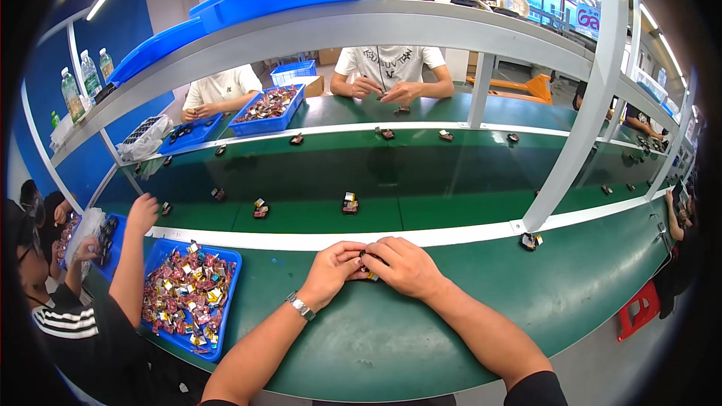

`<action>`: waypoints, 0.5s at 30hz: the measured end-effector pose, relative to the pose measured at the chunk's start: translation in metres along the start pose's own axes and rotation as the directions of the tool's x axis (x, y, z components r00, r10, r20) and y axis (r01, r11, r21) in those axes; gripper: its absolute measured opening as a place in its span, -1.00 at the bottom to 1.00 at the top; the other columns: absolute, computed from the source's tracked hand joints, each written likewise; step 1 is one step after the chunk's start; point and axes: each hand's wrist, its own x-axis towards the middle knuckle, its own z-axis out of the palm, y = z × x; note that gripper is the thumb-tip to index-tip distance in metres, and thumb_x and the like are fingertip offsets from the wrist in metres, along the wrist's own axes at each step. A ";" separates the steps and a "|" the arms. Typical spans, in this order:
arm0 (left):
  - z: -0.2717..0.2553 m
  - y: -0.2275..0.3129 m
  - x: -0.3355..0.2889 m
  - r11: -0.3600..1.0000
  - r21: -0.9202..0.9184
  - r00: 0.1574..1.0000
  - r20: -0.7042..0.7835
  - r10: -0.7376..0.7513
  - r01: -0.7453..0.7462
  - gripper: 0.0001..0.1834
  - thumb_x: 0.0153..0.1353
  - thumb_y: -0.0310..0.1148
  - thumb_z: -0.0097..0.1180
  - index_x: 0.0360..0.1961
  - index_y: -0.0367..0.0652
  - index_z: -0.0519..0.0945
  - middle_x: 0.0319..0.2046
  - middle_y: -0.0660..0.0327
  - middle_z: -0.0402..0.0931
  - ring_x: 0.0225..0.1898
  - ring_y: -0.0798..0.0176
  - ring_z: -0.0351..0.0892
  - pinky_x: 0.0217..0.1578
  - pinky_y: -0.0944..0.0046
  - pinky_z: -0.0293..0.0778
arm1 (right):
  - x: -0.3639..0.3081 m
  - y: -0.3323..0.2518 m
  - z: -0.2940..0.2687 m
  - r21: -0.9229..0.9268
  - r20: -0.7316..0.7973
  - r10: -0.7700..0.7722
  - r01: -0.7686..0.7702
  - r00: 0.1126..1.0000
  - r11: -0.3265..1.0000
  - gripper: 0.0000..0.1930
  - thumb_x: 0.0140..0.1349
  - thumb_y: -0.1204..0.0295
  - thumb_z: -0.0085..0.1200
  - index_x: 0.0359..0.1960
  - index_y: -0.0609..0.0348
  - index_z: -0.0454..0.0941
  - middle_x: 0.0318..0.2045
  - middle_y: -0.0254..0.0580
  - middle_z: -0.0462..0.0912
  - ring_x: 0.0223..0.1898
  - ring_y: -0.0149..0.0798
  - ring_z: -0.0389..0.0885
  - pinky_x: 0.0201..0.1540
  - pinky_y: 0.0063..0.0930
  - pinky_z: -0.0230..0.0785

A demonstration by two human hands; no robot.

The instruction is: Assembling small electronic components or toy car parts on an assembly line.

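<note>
My left hand (335, 272) and my right hand (402, 265) meet over the green worktop. Between their closed fingers is a small dark part with a bit of yellow (371, 276); the fingers cover most of it. A metal watch (300, 306) circles my left wrist. To the left of my left forearm, a blue tray (235, 286) holds a heap of small reddish parts with white and yellow pieces (184, 297). One small black assembly (531, 241) lies on the worktop to the right of my hands.
A white rail (421, 237) separates my worktop from the green conveyor belt (429, 210), where several small assemblies lie. A slanted white post (579, 120) rises at the right. Co-workers sit opposite and at my left, one reaching an arm (129, 263) toward the belt. A shelf (301, 26) spans overhead.
</note>
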 end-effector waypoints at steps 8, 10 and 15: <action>-0.001 -0.002 0.001 1.000 -0.020 1.000 0.012 -0.005 0.005 -0.75 0.35 -0.58 -0.03 0.04 -0.33 0.46 -0.06 0.12 0.56 -0.09 0.32 0.61 -0.09 0.34 0.63 | 0.001 0.006 -0.008 0.075 0.012 -0.021 0.020 1.000 0.997 -0.83 0.01 0.46 0.15 -0.32 0.11 0.52 -0.33 -0.33 0.49 -0.28 -0.28 0.50 -0.22 -0.43 0.45; -0.003 -0.002 0.001 0.999 -0.036 1.000 0.003 -0.001 0.001 -0.75 0.35 -0.58 -0.02 0.04 -0.33 0.46 -0.07 0.12 0.56 -0.09 0.33 0.60 -0.09 0.35 0.63 | 0.001 0.006 -0.010 0.079 0.044 0.009 -0.013 0.999 0.997 -0.82 0.00 0.48 0.14 -0.31 0.12 0.54 -0.31 -0.33 0.50 -0.28 -0.27 0.50 -0.21 -0.43 0.46; -0.003 -0.001 0.000 0.999 -0.038 1.000 0.001 -0.007 0.007 -0.74 0.34 -0.60 -0.04 0.05 -0.33 0.45 -0.07 0.12 0.56 -0.10 0.33 0.60 -0.09 0.35 0.63 | 0.001 0.004 -0.012 0.065 0.056 0.042 -0.046 0.998 0.997 -0.81 -0.02 0.49 0.13 -0.31 0.14 0.56 -0.30 -0.33 0.51 -0.27 -0.28 0.50 -0.21 -0.43 0.47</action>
